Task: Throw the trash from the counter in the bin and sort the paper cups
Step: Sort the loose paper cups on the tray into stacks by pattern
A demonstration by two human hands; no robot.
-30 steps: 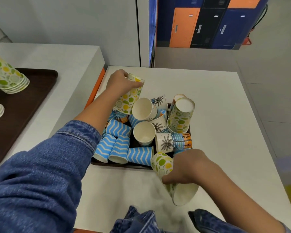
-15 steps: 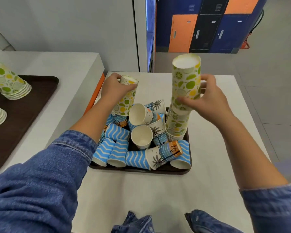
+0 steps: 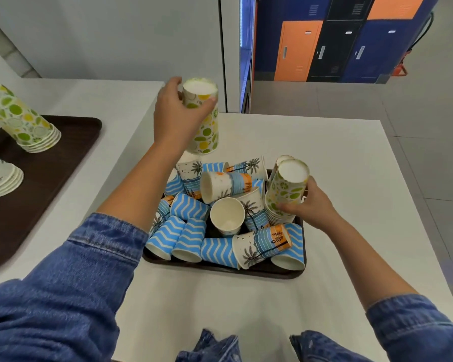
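A dark tray [image 3: 285, 271] on the white table holds several loose paper cups: blue zigzag cups [image 3: 188, 240], palm-tree cups [image 3: 262, 245] and an upright empty cup [image 3: 226, 216]. My left hand [image 3: 174, 118] grips an upside-down citrus-print cup [image 3: 203, 121], lifted above the tray's far left corner. My right hand [image 3: 307, 202] grips an upside-down stack of citrus-print cups [image 3: 285, 189] that stands at the tray's right side.
On the counter to the left lies a larger dark tray [image 3: 50, 178] with a sorted stack of citrus cups [image 3: 21, 121] and a stack of sun-print cups [image 3: 0, 173]. Orange, black and blue lockers [image 3: 338, 45] stand behind. A wall panel rises beyond the table.
My right hand came down and set its citrus cups onto the stack in the tray. My left hand lifted its citrus cup up off the pile.
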